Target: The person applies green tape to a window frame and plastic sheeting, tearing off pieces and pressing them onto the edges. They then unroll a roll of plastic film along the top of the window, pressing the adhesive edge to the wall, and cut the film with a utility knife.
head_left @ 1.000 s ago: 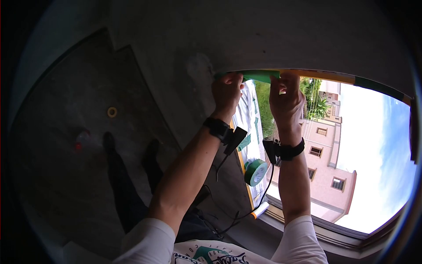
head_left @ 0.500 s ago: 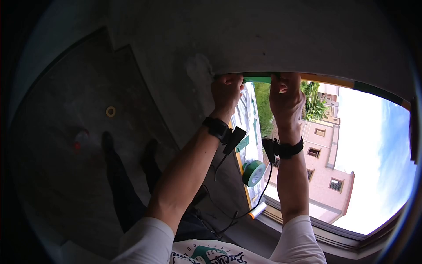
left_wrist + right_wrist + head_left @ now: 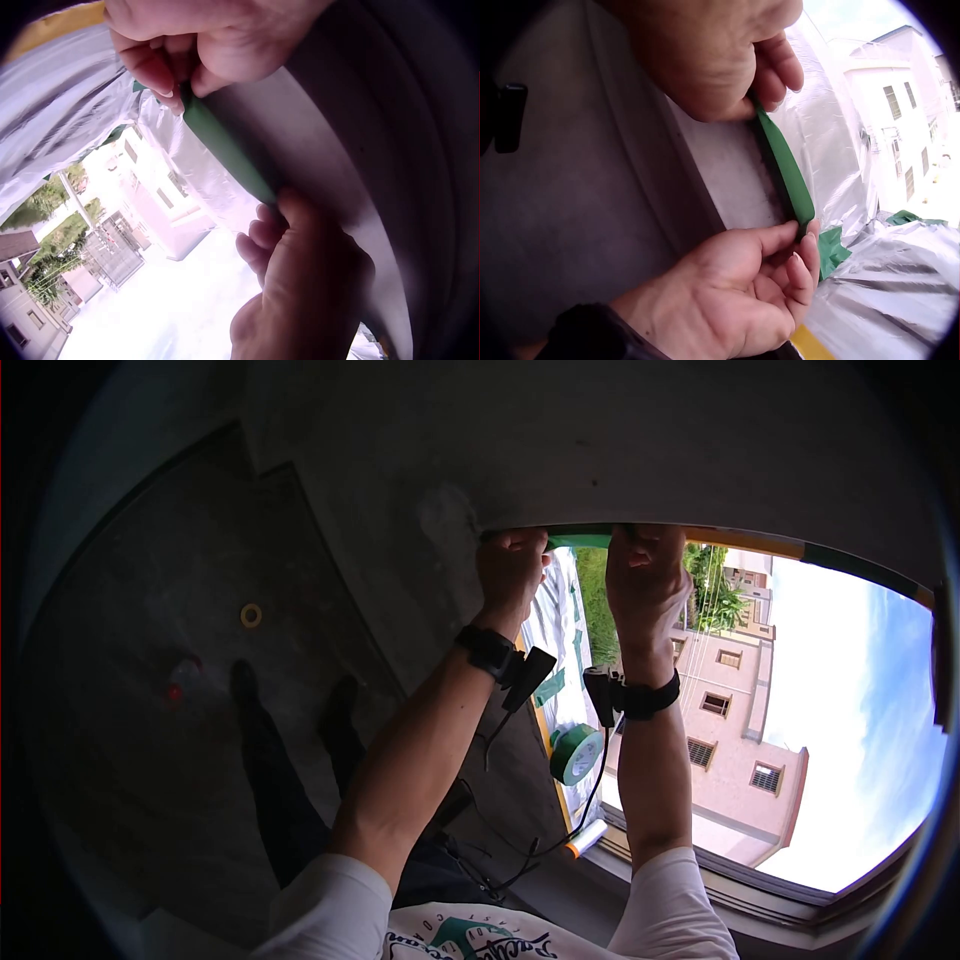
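A strip of green tape runs along the upper window edge between my two hands. My left hand pinches one end of it between thumb and fingers, close against the wall corner. The other end is pinched by my right hand. Seen from the left wrist, the green strip stretches taut and narrow between both sets of fingertips. In the right wrist view the strip lies along the pale frame edge, with my left hand at its lower end.
A roll of green tape and a white roll are by the sill, next to silvery plastic sheeting. A yellow ring lies on the dark floor. Cables hang near the arms. Beyond the window stands a pink building.
The tape has gone up flat against the window edge from a looser, wider position. My right hand has slid slightly left, closer to the left hand, shortening the visible strip.
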`<action>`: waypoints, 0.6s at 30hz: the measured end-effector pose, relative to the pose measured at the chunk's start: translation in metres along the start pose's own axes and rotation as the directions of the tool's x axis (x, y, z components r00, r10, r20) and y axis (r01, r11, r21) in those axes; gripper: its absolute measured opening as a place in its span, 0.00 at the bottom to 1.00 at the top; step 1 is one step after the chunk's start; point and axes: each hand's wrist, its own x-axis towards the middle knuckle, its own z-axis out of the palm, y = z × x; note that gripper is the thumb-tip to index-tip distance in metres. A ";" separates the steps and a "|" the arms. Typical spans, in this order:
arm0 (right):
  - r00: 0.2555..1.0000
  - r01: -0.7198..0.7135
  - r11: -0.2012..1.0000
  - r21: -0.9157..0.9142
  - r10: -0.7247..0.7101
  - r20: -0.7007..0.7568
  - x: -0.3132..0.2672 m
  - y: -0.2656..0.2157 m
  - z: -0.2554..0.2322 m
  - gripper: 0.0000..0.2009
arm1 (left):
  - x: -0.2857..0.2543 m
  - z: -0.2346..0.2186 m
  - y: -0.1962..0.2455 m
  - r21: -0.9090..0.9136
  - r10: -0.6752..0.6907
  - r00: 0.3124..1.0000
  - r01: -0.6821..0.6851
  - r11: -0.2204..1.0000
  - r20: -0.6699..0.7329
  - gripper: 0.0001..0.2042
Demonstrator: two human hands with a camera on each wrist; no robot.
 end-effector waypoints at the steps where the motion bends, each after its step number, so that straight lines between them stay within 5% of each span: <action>1: 0.999 -0.032 0.999 -0.010 0.032 0.002 0.000 -0.001 -0.001 0.14 | 0.000 0.000 0.001 0.006 0.001 1.000 -0.001 1.000 -0.003 0.09; 18: 0.977 -0.188 0.971 -0.146 0.171 -0.125 0.000 -0.011 0.007 0.14 | -0.003 0.003 0.005 0.085 -0.088 0.996 0.089 0.992 -0.017 0.12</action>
